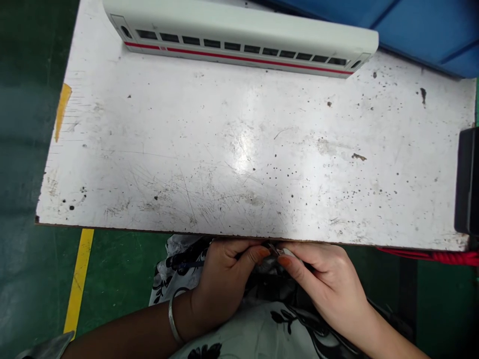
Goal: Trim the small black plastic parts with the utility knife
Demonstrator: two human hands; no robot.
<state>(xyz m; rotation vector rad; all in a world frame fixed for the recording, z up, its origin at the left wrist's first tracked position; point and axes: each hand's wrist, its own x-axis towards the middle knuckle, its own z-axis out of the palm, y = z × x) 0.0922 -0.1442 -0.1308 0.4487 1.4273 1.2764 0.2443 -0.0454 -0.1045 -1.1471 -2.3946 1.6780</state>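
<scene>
Small silvery piece (281,252) was what I had on my feed, pinched between the person's two hands just below the near edge of the board, with part of it hidden by the fingers, so I could not make out its exact shape. The left hand (220,284) came in from the lower left, curled inward, its wrist ringed by a thin silver bangle (172,319), and its orange-nailed fingertips (262,253) pressed on the piece from one side. The right hand (329,289) came in from the lower right, angled up toward the left hand, and its orange-nailed fingertips (284,261) met the piece from the other side. Both grips looked narrow and tight, with the hands almost touching over the piece. Beneath them I saw black-and-white floral clothing (269,324) on the person's lap. Above the hands lay a scuffed, speckled white work board (239,149), and at its far edge sat a white model train carriage with dark windows and a red stripe (239,40), well apart from the hands. Beyond it was a blue plastic crate (422,30), and a black object (467,179) stood at the board's right end. Under the board I could see a green floor (33,149) with a yellow painted line (78,279), plus a red strap (430,257) at the right.
</scene>
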